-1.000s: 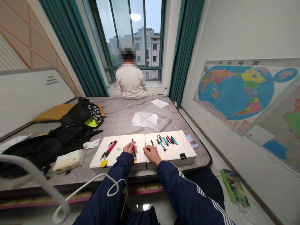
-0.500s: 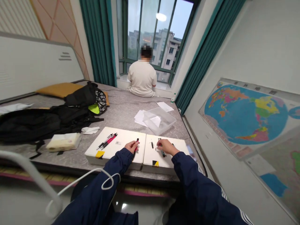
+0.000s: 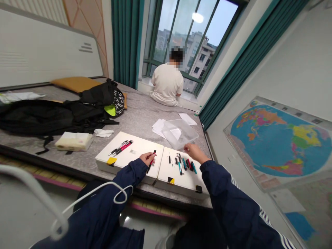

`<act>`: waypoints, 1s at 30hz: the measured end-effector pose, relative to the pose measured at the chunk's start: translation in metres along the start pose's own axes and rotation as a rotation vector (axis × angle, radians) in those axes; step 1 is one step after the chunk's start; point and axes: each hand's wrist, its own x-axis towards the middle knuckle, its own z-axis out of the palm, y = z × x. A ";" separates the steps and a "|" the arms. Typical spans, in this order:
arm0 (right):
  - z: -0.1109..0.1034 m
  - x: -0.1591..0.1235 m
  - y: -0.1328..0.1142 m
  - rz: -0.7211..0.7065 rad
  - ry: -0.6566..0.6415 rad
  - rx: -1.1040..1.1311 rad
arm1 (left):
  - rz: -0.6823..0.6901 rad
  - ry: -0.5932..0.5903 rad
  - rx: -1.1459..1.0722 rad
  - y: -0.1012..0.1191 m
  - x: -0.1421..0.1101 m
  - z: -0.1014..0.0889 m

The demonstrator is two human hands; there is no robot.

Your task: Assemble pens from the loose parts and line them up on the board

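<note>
My left hand (image 3: 147,158) is closed around a red and black pen (image 3: 150,166), held over the right end of the left white box (image 3: 138,159). Three or so assembled pens (image 3: 121,148) lie side by side on that box, away from the hand. Beyond the loose pen parts (image 3: 185,164) on the right white box (image 3: 164,170), my right hand (image 3: 195,152) is raised near the box's far edge. Its fingers are curled together, and anything between them is too small to make out. The parts are black, teal, red and metallic.
Behind the boxes are a clear plastic bin (image 3: 180,133) and paper sheets (image 3: 158,127). A tissue pack (image 3: 74,141) and black backpack (image 3: 52,116) lie left on the bed. A person (image 3: 167,83) sits by the window. A white cable (image 3: 90,197) loops over my left sleeve.
My right hand has lifted off the pen parts and moved right and away, uncovering them. My left hand still holds the pen. The whole view has tilted and shifted.
</note>
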 end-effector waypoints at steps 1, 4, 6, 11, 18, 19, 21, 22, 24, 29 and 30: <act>-0.003 -0.002 0.014 0.067 -0.029 0.001 | 0.001 0.010 -0.004 0.000 0.000 0.000; -0.001 -0.009 0.047 0.137 -0.128 -0.010 | 0.002 -0.011 0.014 0.002 -0.001 -0.001; 0.007 -0.013 0.057 0.118 -0.154 -0.023 | 0.006 -0.008 0.015 0.002 -0.001 -0.001; 0.025 -0.008 0.052 0.086 -0.212 -0.020 | 0.012 -0.020 0.038 0.001 0.000 -0.004; 0.023 -0.016 0.031 0.042 -0.278 0.085 | 0.028 -0.035 0.071 0.006 0.000 -0.006; 0.023 -0.021 0.029 0.037 -0.269 0.079 | 0.025 -0.032 0.068 0.006 0.000 -0.006; 0.022 -0.031 0.024 0.013 -0.217 0.050 | 0.017 -0.030 0.068 0.006 0.000 -0.006; 0.022 -0.036 0.022 0.001 -0.185 0.033 | 0.014 -0.029 0.071 0.005 0.000 -0.005; 0.022 -0.044 0.018 -0.008 -0.136 0.001 | 0.014 -0.027 0.076 0.003 0.001 -0.005; 0.029 -0.052 0.015 -0.036 -0.153 -0.015 | 0.030 -0.032 0.096 0.000 0.001 -0.005; 0.031 -0.052 0.014 -0.045 -0.153 -0.006 | 0.029 -0.034 0.101 0.000 0.001 -0.006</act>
